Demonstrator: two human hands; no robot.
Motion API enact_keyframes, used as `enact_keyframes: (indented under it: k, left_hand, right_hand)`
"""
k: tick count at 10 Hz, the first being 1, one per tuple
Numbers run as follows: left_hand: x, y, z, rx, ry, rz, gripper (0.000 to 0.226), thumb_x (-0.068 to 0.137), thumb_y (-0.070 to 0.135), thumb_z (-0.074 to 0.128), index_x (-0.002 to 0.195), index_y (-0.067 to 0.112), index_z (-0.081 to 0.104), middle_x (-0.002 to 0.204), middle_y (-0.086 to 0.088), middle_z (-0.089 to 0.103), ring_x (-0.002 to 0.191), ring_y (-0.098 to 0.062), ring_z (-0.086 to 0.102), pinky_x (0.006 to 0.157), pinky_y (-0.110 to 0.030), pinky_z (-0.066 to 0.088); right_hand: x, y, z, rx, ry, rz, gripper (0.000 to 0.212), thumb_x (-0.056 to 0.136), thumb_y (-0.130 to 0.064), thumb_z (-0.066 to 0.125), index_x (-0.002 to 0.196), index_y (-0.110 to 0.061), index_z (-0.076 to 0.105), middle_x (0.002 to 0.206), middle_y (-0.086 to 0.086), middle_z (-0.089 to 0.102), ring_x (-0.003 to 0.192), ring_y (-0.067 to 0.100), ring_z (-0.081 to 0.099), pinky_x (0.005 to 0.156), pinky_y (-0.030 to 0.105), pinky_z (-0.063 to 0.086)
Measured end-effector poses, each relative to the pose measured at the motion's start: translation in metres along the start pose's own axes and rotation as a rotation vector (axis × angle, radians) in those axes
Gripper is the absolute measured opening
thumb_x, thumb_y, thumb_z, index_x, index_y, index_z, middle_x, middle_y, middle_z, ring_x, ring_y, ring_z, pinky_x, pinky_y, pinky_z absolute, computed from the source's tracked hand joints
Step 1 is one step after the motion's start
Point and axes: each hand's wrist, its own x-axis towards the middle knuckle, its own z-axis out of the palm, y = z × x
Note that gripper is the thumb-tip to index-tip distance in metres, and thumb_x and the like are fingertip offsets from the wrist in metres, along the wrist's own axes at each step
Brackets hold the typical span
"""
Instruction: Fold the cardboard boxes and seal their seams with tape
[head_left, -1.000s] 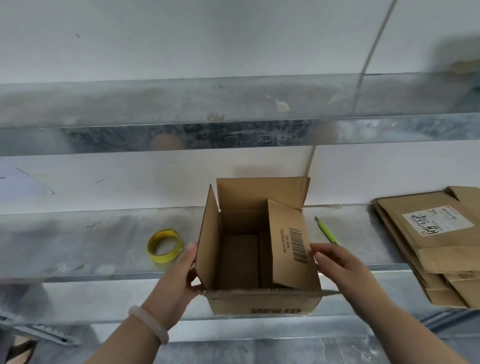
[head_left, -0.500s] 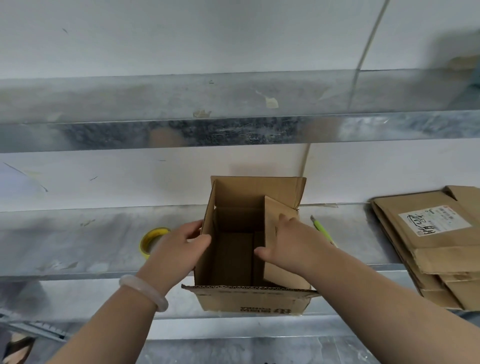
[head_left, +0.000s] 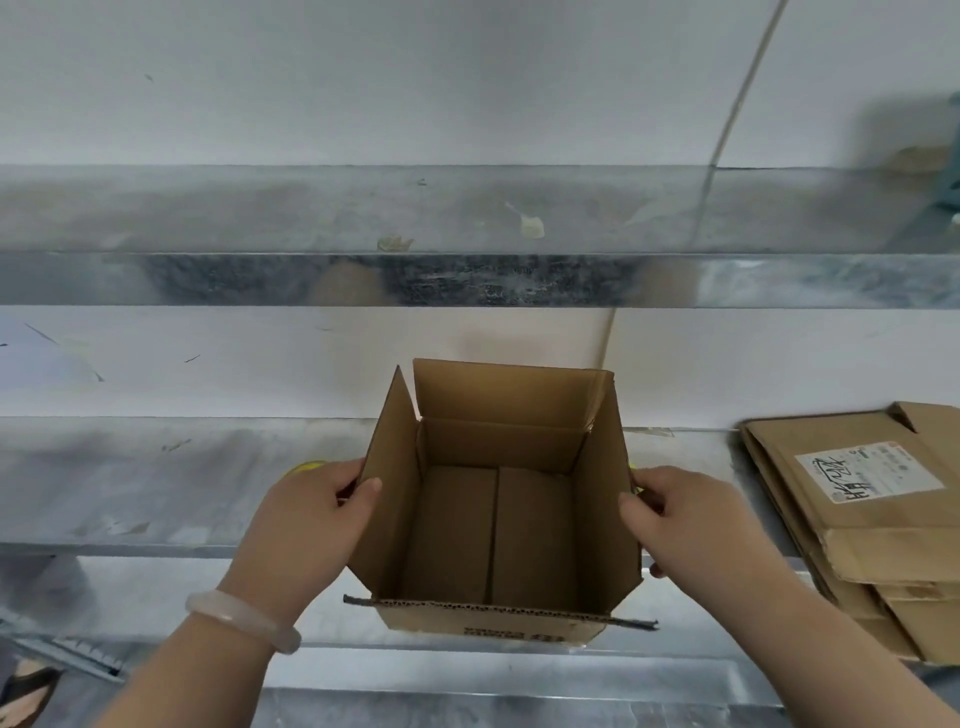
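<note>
My left grip is clamped on the left side flap of the open brown cardboard box, with the thumb on the inner face and the fingers curled behind the outer one. My right grip mirrors it on the right side flap, thumb inside and fingers behind. The box stands upright, mouth up, on the galvanised metal shelf. Its far flap stands tall and its near flap leans out toward me.

I take the step in hand to be squaring the box and bringing these two side flaps inward. To do that well, I should pinch low, close to each crease, so the flap bends on its scored line rather than buckling partway up. Both sides need even pressure, or the walls will skew and the closing flaps won't meet cleanly. I should also be careful not to squeeze the walls toward each other.

On the floor of the box, two panels meet in a line down the middle. Whether that seam is taped underneath I cannot tell, so it is worth checking before I close the top.

Only a sliver of the yellow tape roll shows, just behind my left grip, within easy reach for sealing. The stack of flattened brown cardboard boxes lies well off to my right, not yet folded.
</note>
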Motion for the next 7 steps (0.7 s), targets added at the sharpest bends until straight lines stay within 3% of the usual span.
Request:
enact_keyframes:
  k: [1,2,3,4,5,6,7]
  left_hand:
    - [-0.018,-0.005,-0.018,-0.072,0.048,-0.047,0.021,0.095,0.041,0.046,0.078,0.051,0.049,0.068,0.009,0.064,0.067,-0.003,0.059,0.056,-0.013,0.042]
    - [-0.034,-0.017,-0.043,-0.169,0.101,-0.096,0.018,0.093,0.039,0.05,0.084,0.055,0.053,0.075,0.02,0.067,0.074,0.002,0.061,0.062,-0.015,0.046]
    - [-0.045,-0.04,-0.072,-0.183,0.159,-0.151,0.02,0.092,0.037,0.053,0.082,0.054,0.054,0.073,0.02,0.067,0.073,0.002,0.061,0.061,-0.016,0.044]
    - [-0.057,-0.075,-0.1,-0.217,0.23,-0.217,0.025,0.092,0.033,0.056,0.073,0.049,0.06,0.071,0.012,0.069,0.074,-0.004,0.062,0.064,-0.024,0.049]
    - [-0.074,-0.113,-0.129,-0.24,0.259,-0.239,0.032,0.091,0.033,0.056,0.069,0.055,0.063,0.073,0.01,0.071,0.074,-0.009,0.065,0.072,-0.038,0.055]
    - [-0.087,-0.161,-0.165,-0.234,0.282,-0.238,0.042,0.091,0.031,0.058,0.067,0.065,0.06,0.07,0.019,0.069,0.076,0.0,0.063,0.071,-0.029,0.052]
    - [-0.1,-0.218,-0.199,-0.202,0.371,-0.209,0.026,0.09,0.021,0.063,0.086,0.046,0.072,0.059,0.034,0.056,0.08,0.042,0.033,0.069,0.004,0.032]
  right_hand:
    - [-0.009,-0.008,0.0,0.103,0.052,-0.042,0.007,0.092,-0.038,0.052,0.092,-0.042,0.057,0.076,-0.023,0.065,0.059,0.002,0.065,0.061,0.017,0.049]
    - [-0.015,-0.033,-0.001,0.144,0.067,-0.101,0.016,0.084,-0.044,0.05,0.073,-0.056,0.05,0.068,-0.036,0.062,0.052,-0.001,0.064,0.056,0.017,0.044]
    - [-0.019,-0.07,0.007,0.16,0.059,-0.157,0.022,0.081,-0.043,0.047,0.07,-0.057,0.059,0.072,-0.037,0.061,0.057,-0.001,0.064,0.058,0.02,0.046]
    - [-0.02,-0.107,0.027,0.184,0.046,-0.199,0.018,0.084,-0.04,0.049,0.077,-0.048,0.064,0.074,-0.03,0.064,0.063,0.001,0.064,0.063,0.027,0.056]
    - [-0.028,-0.153,0.053,0.197,0.021,-0.273,0.017,0.086,-0.04,0.05,0.075,-0.05,0.059,0.074,-0.036,0.06,0.066,-0.008,0.061,0.052,0.007,0.045]
    - [-0.039,-0.207,0.085,0.235,0.014,-0.304,0.023,0.089,-0.032,0.054,0.07,-0.045,0.06,0.07,-0.027,0.061,0.068,0.001,0.061,0.055,0.011,0.05]
    - [-0.048,-0.265,0.121,0.235,-0.022,-0.3,0.019,0.087,-0.029,0.052,0.073,-0.026,0.065,0.065,-0.001,0.06,0.062,0.022,0.061,0.063,0.043,0.059]
